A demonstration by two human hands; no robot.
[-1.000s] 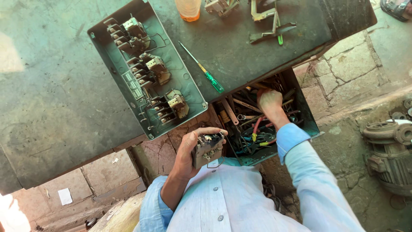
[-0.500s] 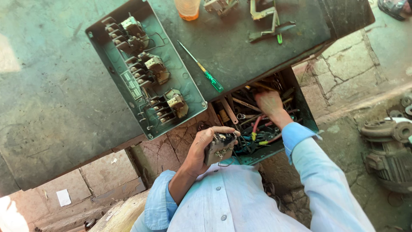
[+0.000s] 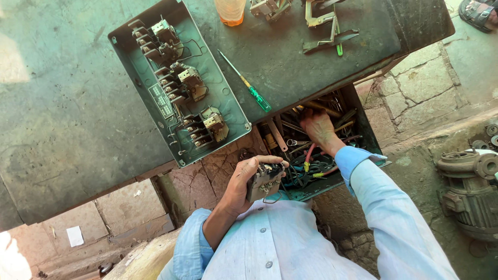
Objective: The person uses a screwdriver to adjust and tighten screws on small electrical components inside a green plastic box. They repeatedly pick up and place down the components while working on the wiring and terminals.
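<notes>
Small grey contactor [image 3: 264, 181] gripped in my left hand [image 3: 244, 184], held off bench's near edge, above my shirt. My right hand [image 3: 317, 127] down in open tool drawer [image 3: 363, 116] under bench edge, fingers curled among tools and wires; grip unclear. Green screwdriver [image 3: 249, 85] on bench beside open switch box [image 3: 176, 83].

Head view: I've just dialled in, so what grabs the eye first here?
The open grey metal switch box with three wired contactor blocks lies on the dark workbench, a green-handled screwdriver beside it. Below, the left hand has its grip shut on a small dark contactor block. The right hand reaches into the open green drawer, cluttered with tools and coloured wires.
</notes>
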